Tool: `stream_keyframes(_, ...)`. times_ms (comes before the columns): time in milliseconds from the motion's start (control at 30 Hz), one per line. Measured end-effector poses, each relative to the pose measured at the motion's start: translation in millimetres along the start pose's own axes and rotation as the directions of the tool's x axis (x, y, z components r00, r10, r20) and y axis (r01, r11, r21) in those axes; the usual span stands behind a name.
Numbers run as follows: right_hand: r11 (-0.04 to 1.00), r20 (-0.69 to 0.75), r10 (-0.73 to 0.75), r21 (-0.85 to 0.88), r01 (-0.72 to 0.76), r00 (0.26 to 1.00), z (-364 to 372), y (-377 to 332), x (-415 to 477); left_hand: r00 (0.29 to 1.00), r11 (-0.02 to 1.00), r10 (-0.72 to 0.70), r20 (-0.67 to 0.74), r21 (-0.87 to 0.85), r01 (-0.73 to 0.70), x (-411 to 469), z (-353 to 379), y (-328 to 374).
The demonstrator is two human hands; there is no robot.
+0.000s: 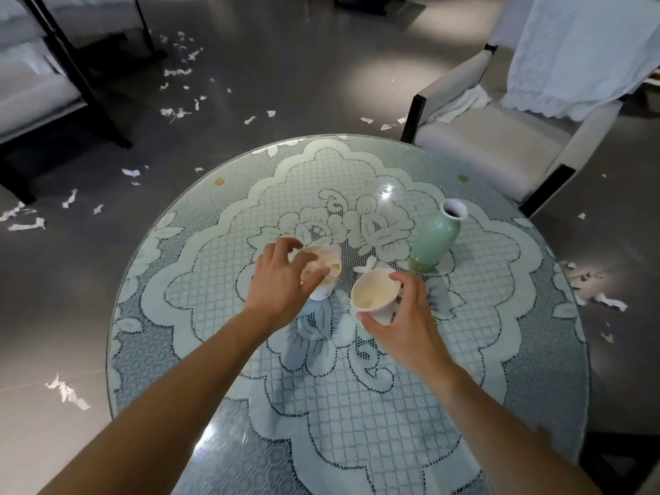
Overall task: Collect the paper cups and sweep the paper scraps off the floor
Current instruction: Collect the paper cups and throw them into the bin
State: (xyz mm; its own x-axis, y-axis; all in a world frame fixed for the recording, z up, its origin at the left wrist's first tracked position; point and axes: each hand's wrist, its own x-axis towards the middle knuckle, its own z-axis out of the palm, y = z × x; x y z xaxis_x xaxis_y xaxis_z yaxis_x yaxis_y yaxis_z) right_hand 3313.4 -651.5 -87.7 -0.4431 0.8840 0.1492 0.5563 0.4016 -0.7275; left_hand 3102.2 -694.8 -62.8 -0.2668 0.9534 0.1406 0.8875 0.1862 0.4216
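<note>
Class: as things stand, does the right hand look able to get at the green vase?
Probably yes in reach: the vase stands just beyond the right hand, nothing between, but that hand holds a paper cup.

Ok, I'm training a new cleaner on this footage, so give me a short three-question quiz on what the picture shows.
1. True or false: the right hand holds the right paper cup.
2. The left hand grips: A) nothing B) the left paper cup C) a broom
3. Fill in: the paper scraps lie on the ____.
Key: 1 true; 2 B; 3 floor.
</note>
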Motion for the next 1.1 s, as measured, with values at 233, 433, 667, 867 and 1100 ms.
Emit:
stream_keyframes(233, 0.998, -0.028, -0.043, 0.039, 0.044, 0.999, 10.6, -1.2, -7.7, 0.978, 0.980, -0.044, 0.202, -0.179, 0.081, 4.1, 8.2, -4.4)
stream_keyframes(433, 0.976, 0.214, 0.070, 0.187, -0.112, 0.974, 5.6, -17.0, -4.3, 0.991, 0.957, -0.128, 0.048, -0.258, 0.137, -2.0, -1.4, -13.4)
stream_keyframes(667, 0.928, 0.077, 0.289, 0.223, -0.299, 0.954, -3.6, -25.0, 59.6, 0.976, 0.943, -0.211, 0.055, -0.251, 0.218, -10.0, -12.8, -46.4)
stream_keyframes(867, 0.923, 0.271, 0.382, -0.151, -0.353, 0.884, 7.3, -13.9, 114.3, 0.966, 0.935, -0.250, 0.060, -0.243, 0.257, -18.1, -20.6, -62.1)
stream_keyframes(1100, 0.925, 0.379, 0.361, -0.260, -0.276, 0.852, 22.2, -1.4, 121.7, 0.955, 0.924, -0.287, 0.076, -0.240, 0.297, -26.3, -23.5, -71.7)
